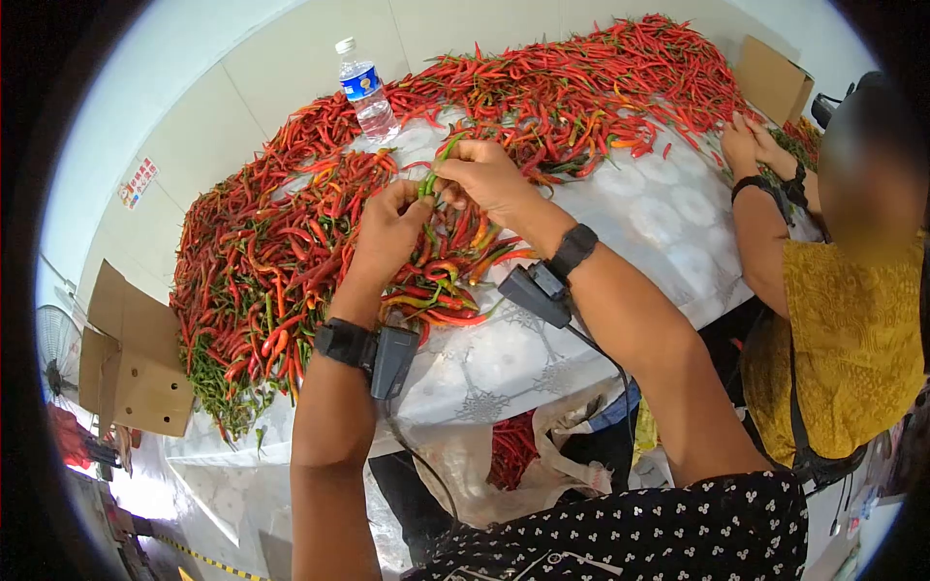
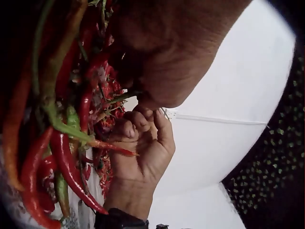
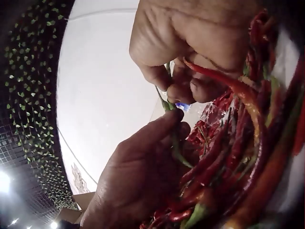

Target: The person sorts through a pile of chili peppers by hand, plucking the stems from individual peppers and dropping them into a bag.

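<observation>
Both hands meet over the chili pile [image 1: 310, 232] in the head view. My left hand [image 1: 392, 232] pinches a slim green chili pepper [image 1: 426, 184] between thumb and fingers. From the other side, my right hand [image 1: 494, 184] pinches the same pepper near its stem, fingers curled. The right wrist view shows the green chili pepper [image 3: 176, 151] running under the left hand [image 3: 138, 167], with the right hand [image 3: 190, 38] close above it. In the left wrist view the left hand [image 2: 167, 62] hides most of the pepper. Red chilies [image 2: 66, 162] lie just below the hands.
More red chilies [image 1: 581, 77] spread along the back of the covered table [image 1: 639, 208], beside a water bottle [image 1: 368, 92]. Cardboard boxes [image 1: 145, 358] stand at left and far right. Another person [image 1: 833, 329] sits at the right, hands near the pile. Wrist-camera cables hang down.
</observation>
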Tool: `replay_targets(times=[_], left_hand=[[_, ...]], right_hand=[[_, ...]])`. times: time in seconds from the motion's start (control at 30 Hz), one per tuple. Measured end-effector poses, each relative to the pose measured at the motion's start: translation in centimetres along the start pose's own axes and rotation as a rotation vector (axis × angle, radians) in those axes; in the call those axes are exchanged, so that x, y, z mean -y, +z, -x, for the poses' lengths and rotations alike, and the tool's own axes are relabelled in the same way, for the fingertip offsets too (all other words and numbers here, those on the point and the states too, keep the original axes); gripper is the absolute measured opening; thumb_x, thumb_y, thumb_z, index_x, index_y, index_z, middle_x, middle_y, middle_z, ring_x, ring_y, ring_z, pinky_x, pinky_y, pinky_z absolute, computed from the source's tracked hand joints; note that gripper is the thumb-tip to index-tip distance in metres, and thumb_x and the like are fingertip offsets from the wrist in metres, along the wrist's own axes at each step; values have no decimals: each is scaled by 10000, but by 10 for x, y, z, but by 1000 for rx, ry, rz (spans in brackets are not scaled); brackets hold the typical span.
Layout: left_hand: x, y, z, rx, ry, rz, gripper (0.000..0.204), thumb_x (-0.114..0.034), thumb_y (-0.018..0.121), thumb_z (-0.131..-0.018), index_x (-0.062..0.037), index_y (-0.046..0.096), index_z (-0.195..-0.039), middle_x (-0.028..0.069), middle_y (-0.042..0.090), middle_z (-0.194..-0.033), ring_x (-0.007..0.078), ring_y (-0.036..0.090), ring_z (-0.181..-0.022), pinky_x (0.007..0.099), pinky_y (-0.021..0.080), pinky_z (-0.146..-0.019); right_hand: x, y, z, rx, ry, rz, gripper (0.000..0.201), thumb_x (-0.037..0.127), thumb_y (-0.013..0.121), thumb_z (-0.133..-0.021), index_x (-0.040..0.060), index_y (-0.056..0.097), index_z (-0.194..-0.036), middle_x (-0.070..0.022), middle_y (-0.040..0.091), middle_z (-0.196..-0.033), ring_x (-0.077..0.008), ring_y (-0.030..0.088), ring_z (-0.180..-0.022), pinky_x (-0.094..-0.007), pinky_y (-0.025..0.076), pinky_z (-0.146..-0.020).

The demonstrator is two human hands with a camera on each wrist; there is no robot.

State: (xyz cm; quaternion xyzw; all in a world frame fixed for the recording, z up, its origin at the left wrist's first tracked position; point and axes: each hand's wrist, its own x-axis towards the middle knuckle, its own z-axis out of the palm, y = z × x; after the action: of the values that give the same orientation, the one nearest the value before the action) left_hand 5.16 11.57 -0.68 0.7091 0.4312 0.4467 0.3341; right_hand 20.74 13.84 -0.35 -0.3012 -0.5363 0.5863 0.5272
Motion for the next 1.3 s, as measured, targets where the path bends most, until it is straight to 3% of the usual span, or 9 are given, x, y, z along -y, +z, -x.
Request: replay_targets(times=[0.2,0.27,0.47,0.53,0.67,0.93,1.0,1.17,1.3], left_hand=[[9,-7,-3,-2,-72,106,95,-119,502,-851,-53,569,-844,-60,482,-669,30,382,-557,191,318,-519],[10,-7,-5,-36,-121,215,83,-98,508,-838,-35,560,-826,-45,494,-669,37,403,-558,200,330,-512],[15,-17,-9,-137,-212,512,78,-84,499,-840,-38,555,-814,-34,524,-675,27,437,-535,183,336,-481],[-1,-14,-4,-86,-130,336,101,-111,510,-849,-42,568,-802,-52,516,-638,13,427,-522,169,331,-480],[7,-5,-4,-37,-46,144,158,-122,532,-847,-19,599,-749,-65,470,-593,18,374,-527,203,311,-473],[7,-8,0,49,3,-13,133,-108,509,-848,-11,581,-791,-56,485,-648,29,399,-583,212,327,-517],[7,-8,-1,70,124,-37,117,-76,526,-816,25,583,-800,-16,494,-600,56,414,-557,242,352,-494],[-3,-9,6,123,178,-68,114,-71,526,-822,28,581,-830,-2,517,-643,61,429,-609,240,376,-555],[-4,-8,5,69,182,-37,121,-79,519,-841,24,581,-856,-10,508,-647,54,425,-628,239,380,-571]], right_hand=[[-4,14,1,-68,-159,261,108,103,576,-794,4,533,-785,-38,579,-674,-67,527,-558,-207,411,-482],[-15,21,-4,-171,-520,514,146,108,614,-708,-13,553,-761,-111,593,-608,-180,594,-540,-308,458,-509],[0,39,14,-128,-624,497,153,146,582,-734,1,538,-726,-112,581,-592,-204,590,-541,-318,444,-512],[-6,28,5,-162,-235,283,184,173,535,-770,-7,534,-730,-90,576,-588,-174,570,-521,-304,439,-489],[-8,11,2,-51,30,-101,201,196,457,-849,7,501,-795,-73,535,-698,-126,510,-541,-252,409,-459],[-8,10,-1,-14,-153,431,101,115,584,-798,35,525,-818,42,459,-618,-24,383,-495,-188,292,-419],[-6,6,-1,1,-55,198,153,154,590,-780,2,575,-763,-16,548,-641,-58,481,-545,-221,377,-462],[0,-8,-4,129,252,-149,168,170,592,-817,58,494,-738,32,442,-619,-31,316,-445,-198,225,-381],[6,-17,-5,245,327,-266,189,205,613,-816,81,498,-730,40,429,-603,-16,332,-435,-174,231,-383]])
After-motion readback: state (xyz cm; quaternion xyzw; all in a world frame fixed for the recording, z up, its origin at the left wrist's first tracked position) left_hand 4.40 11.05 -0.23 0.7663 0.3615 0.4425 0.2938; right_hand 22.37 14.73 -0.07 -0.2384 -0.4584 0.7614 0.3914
